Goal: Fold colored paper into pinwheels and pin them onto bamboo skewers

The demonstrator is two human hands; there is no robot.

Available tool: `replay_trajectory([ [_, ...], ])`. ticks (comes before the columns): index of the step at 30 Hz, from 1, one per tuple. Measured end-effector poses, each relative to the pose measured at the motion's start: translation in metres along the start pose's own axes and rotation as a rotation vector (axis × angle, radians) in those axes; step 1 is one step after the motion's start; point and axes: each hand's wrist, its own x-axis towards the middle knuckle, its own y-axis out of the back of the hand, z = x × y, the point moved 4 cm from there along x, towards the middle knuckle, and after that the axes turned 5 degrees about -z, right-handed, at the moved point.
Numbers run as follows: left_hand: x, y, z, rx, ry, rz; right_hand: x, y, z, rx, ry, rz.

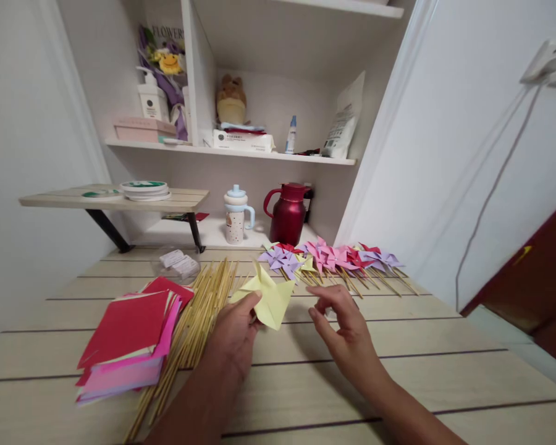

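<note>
**Yellow paper shape held over the table**

On the wooden table (398, 346), the left hand (234, 337) pinches a folded yellow paper (271, 296) between thumb and fingers. The paper sticks up and to the right from that grip. The right hand (345, 324) is just beside it, on its right, fingers apart and holding nothing. Bamboo sticks (199, 315) lie pointing away, left of the hands. Up on the shelf, a wrapper (165, 32) reads "FLOWER".

We cannot read the small print on the white flat box (243, 141) on the shelf; our left hand (234, 337) perhaps hides a stick beneath the folded yellow paper pinwheel (269, 296).
</note>
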Motion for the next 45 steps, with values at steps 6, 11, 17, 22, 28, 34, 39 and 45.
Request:
replay_trajectory([
  [6, -0.007, -0.006, -0.003, -0.003, 0.032, -0.076, -0.004, -0.015, -0.010, -0.207, 0.248, -0.100],
  [11, -0.008, -0.008, -0.005, 0.030, 0.041, -0.121, -0.004, -0.017, -0.002, -0.181, 0.209, -0.089],
  [17, -0.007, -0.007, -0.007, 0.050, 0.013, -0.144, -0.004, -0.013, -0.002, -0.128, 0.159, -0.062],
  [22, -0.011, -0.009, -0.010, 0.102, -0.016, -0.168, -0.003, -0.012, -0.006, -0.052, 0.093, -0.031],
  [28, -0.011, -0.010, -0.015, 0.246, -0.050, -0.195, -0.003, -0.011, -0.008, -0.080, 0.028, 0.021],
  [34, -0.011, -0.010, -0.019, 0.302, -0.101, -0.249, -0.001, -0.005, -0.019, -0.270, 0.110, 0.147],
  [39, -0.011, -0.011, -0.021, 0.289, -0.094, -0.253, 0.002, -0.001, -0.026, -0.322, 0.116, 0.199],
  [45, -0.010, -0.013, -0.021, 0.264, -0.056, -0.214, 0.006, -0.001, -0.023, -0.230, 0.060, 0.180],
])
